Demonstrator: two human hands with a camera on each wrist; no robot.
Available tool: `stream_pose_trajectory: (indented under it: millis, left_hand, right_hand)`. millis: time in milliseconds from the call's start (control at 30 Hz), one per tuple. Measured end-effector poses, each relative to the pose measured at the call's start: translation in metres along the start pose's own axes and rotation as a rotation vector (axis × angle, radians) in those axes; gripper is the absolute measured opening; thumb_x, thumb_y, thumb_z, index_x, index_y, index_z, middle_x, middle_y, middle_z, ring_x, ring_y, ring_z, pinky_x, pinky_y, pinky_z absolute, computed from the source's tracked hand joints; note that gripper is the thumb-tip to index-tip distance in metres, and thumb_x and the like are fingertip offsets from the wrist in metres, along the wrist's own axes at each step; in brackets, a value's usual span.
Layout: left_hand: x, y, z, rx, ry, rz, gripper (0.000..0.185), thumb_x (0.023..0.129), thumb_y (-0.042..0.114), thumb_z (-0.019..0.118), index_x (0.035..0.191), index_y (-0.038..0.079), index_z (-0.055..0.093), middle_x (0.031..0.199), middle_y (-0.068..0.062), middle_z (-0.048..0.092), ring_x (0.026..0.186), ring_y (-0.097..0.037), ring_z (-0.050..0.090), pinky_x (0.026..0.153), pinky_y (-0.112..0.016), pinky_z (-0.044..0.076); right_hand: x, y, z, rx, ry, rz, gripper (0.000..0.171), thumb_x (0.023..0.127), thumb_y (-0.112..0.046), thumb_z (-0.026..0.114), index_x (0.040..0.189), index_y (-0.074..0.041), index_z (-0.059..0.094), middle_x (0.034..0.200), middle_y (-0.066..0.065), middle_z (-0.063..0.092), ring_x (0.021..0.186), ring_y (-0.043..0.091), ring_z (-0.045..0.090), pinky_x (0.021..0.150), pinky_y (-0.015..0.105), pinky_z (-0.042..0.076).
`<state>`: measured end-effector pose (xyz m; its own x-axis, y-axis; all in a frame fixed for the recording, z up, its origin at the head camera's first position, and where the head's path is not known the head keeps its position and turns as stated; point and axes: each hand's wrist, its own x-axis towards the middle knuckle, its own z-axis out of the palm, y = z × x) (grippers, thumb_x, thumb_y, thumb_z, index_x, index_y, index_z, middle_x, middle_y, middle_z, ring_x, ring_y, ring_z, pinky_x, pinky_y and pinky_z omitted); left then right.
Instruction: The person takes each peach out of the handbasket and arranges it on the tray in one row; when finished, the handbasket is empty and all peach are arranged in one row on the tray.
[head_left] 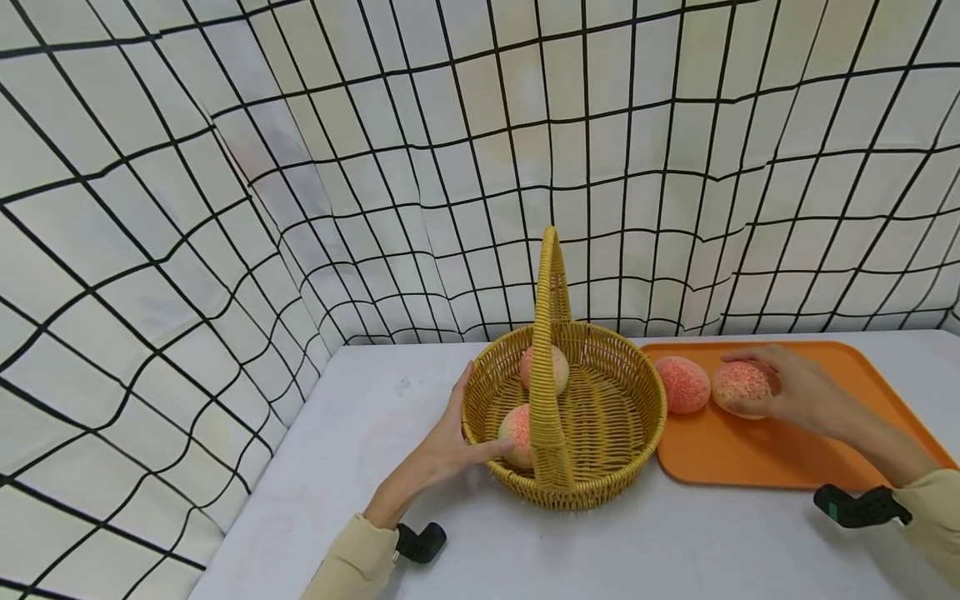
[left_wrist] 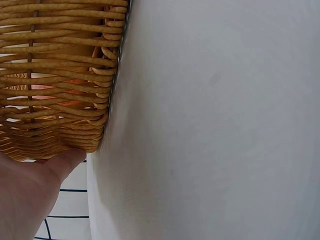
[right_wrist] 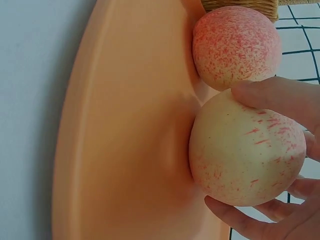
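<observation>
1. The step in hand looks like a pick-up: the right hand (head_left: 795, 387) has its fingers and thumb curled round a peach (head_left: 742, 388) on the orange tray (head_left: 750, 458). The right wrist view shows the fingertips (right_wrist: 270, 97) wrapped over the fruit, which seems to rest on the tray floor or just above it; I cannot tell which.
2. The left hand (head_left: 450, 442) rests against the near left wall of the wicker basket (head_left: 637, 433), fingers fairly straight and the thumb (left_wrist: 62, 160) pressed on the weave, gripping nothing. It appears to steady the basket.
3. The next move, as I judge it, calls for lifting the held peach clear of its neighbour and carrying it left over the basket rim, avoiding the upright handle (head_left: 551, 333).
4. Containers: the basket holds two peaches, one at the near side (head_left: 516, 433) behind the handle's base, one at the far side (head_left: 534, 367). The tray, just right of the basket, holds the gripped peach and a second peach (head_left: 681, 384) to its left, the two touching or nearly so.
</observation>
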<state>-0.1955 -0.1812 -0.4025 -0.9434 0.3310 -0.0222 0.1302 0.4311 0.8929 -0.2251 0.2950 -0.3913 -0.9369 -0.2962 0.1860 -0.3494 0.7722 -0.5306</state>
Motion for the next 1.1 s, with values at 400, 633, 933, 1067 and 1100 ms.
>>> stream_pose_trajectory:
  millis: [400,633,933,1067,1100]
  left_hand:
    - [-0.001,0.001,0.0,0.016,0.007,-0.012,0.131,0.082,0.049,0.087,0.169,0.022,-0.007,0.175,-0.016,0.002,0.158,-0.041,0.013,0.124,-0.064,0.018]
    - [0.001,0.0,0.001,0.008,0.002,0.005,0.132,0.082,0.049,0.087,0.169,0.019,-0.007,0.174,-0.017,0.001,0.158,-0.042,0.015,0.124,-0.063,0.019]
    - [0.0,0.0,-0.001,-0.004,-0.004,-0.002,0.131,0.082,0.05,0.086,0.169,0.021,-0.008,0.174,-0.018,0.003,0.157,-0.041,0.017,0.123,-0.061,0.021]
    - [-0.001,0.001,-0.001,0.003,-0.005,0.0,0.131,0.082,0.051,0.086,0.169,0.021,-0.008,0.174,-0.018,0.003,0.157,-0.041,0.018,0.123,-0.062,0.022]
    - [-0.001,0.001,-0.001,0.008,-0.002,0.001,0.131,0.082,0.052,0.085,0.169,0.021,-0.008,0.174,-0.017,0.003,0.157,-0.041,0.018,0.123,-0.062,0.021]
  right_hand:
    - [0.005,-0.043,-0.019,0.035,0.11,-0.203,0.054,0.086,-0.009,0.087,0.134,-0.002,0.064,0.129,0.021,0.061,0.117,0.048,0.059,0.089,0.073,0.049]
    - [0.016,-0.131,-0.018,0.094,0.12,-0.379,0.055,0.086,-0.011,0.087,0.136,-0.014,0.065,0.131,0.006,0.062,0.121,0.029,0.059,0.094,0.059,0.055]
    - [0.036,-0.191,0.025,0.242,0.046,-0.539,0.054,0.085,-0.004,0.087,0.134,-0.01,0.064,0.131,0.004,0.061,0.125,0.025,0.058,0.104,0.055,0.051]
    - [0.043,-0.196,0.056,0.284,-0.035,-0.527,0.056,0.083,-0.002,0.088,0.133,-0.006,0.064,0.136,0.007,0.06,0.127,0.029,0.057,0.108,0.056,0.048]
    - [0.044,-0.197,0.064,0.297,-0.055,-0.524,0.056,0.082,-0.003,0.089,0.133,-0.006,0.064,0.139,0.009,0.059,0.13,0.031,0.055,0.109,0.056,0.048]
